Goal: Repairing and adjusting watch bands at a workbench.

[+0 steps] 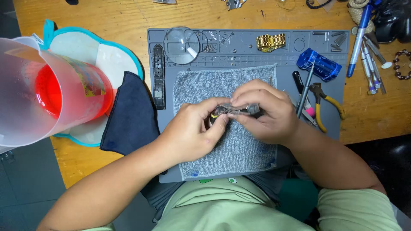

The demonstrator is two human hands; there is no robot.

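Note:
Both my hands meet over a grey towel (201,85) on a grey work mat (282,55). My left hand (192,130) pinches a watch case (214,114) with a yellow rim, mostly hidden by my fingers. My right hand (267,111) grips the silver metal bracelet (239,109) joined to that watch, held just above the towel.
A clear jug with a red base (47,92) stands at left on a white, teal-edged pad (113,57). A dark blue cloth (130,113) lies beside a black strap (159,77). A magnifier (182,45), gold bracelet (270,42), blue tool (319,65), yellow-handled pliers (325,105) and pens (368,55) surround the mat.

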